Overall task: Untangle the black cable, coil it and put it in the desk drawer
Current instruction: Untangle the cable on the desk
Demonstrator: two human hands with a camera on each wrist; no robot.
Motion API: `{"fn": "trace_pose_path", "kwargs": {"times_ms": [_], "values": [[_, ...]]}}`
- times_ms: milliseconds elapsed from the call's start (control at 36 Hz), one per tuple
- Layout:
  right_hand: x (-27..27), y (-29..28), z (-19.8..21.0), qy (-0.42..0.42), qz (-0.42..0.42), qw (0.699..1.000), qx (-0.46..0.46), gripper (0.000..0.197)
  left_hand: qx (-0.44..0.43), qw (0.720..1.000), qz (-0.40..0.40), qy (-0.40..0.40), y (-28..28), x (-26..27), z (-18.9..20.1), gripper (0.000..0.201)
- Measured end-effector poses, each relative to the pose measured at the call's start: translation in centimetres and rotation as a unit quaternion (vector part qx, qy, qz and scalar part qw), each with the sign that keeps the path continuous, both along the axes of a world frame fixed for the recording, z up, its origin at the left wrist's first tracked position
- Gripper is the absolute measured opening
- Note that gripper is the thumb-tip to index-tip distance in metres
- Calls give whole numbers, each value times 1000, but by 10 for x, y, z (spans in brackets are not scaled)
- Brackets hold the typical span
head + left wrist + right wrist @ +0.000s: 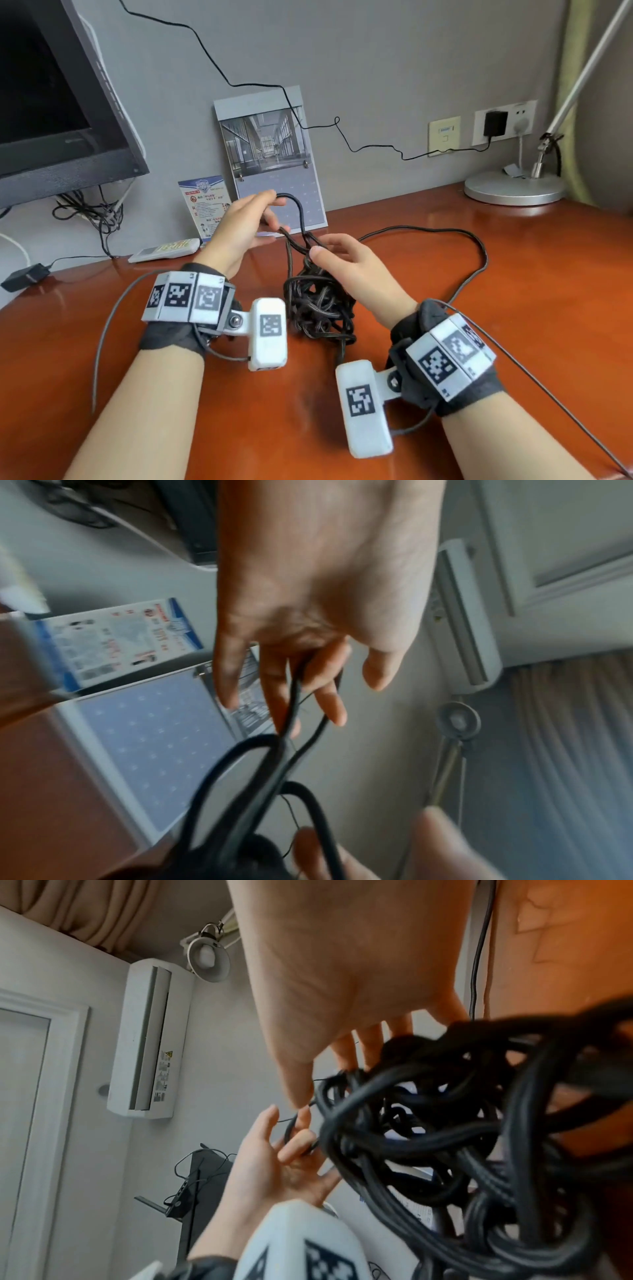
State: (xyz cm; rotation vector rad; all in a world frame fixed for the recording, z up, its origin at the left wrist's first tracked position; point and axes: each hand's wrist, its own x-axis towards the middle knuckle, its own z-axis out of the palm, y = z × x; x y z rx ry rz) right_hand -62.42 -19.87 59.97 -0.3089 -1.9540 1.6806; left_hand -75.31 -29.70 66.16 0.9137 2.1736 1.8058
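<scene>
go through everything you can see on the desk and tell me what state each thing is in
Black cable: still knotted, one loop lifted.
Left hand: holds the lifted loop.
Right hand: fingers at the knot; grip unclear.
Monitor: screen dark.
Black adapter: plugged into the wall socket.
Calendar: upright against the wall.

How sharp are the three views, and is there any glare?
Head view: sharp, with glare on the desk. Left wrist view: motion blur smears the cable and left hand. Right wrist view: the tangle close to the lens is soft; the right hand is clearer.
</scene>
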Motion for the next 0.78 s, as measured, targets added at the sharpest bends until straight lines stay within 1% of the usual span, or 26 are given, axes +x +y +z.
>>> {"fn": "trace_pose_path", "kwargs": {"times_ms": [56, 139, 250, 306, 361, 417, 500, 556, 611, 639, 722, 750, 778], "values": [[-4, -1, -3, -1, -20, 999, 29, 22, -45, 997, 20, 63, 3, 3, 5, 39], [-10, 4, -8, -3, -58, 997, 55, 13, -113, 983, 30, 142, 7, 7, 6, 45], [-15, 8, -12, -8, -57, 995, 75, 20, -211, 947, 54, 235, 7, 16, 11, 43], [-17, 8, -13, -5, -58, 995, 75, 21, -224, 940, 55, 253, 5, 18, 13, 39], [-17, 10, -14, -1, -62, 996, 71, 21, -220, 941, 41, 256, 4, 21, 16, 37], [-18, 10, -16, -1, -69, 995, 66, 21, -214, 940, 34, 263, 2, 26, 18, 36], [-19, 12, -17, 5, -83, 995, 56, 21, -208, 933, 44, 290, 0, 35, 21, 37], [-19, 13, -18, 10, -98, 993, 59, 21, -210, 932, 47, 292, -2, 40, 25, 32], [-18, 13, -18, 13, -106, 992, 65, 18, -217, 932, 40, 289, -3, 43, 27, 22], [-18, 13, -18, 12, -107, 992, 70, 17, -225, 929, 36, 291, -5, 43, 27, 21], [-17, 9, -16, 14, -99, 990, 97, 18, -269, 912, 29, 308, -9, 43, 24, 41], [-17, 7, -15, 16, -96, 989, 108, 19, -289, 903, 33, 317, -10, 43, 22, 43], [-16, 6, -14, 18, -93, 988, 118, 20, -307, 892, 42, 329, -11, 42, 21, 40]]}}
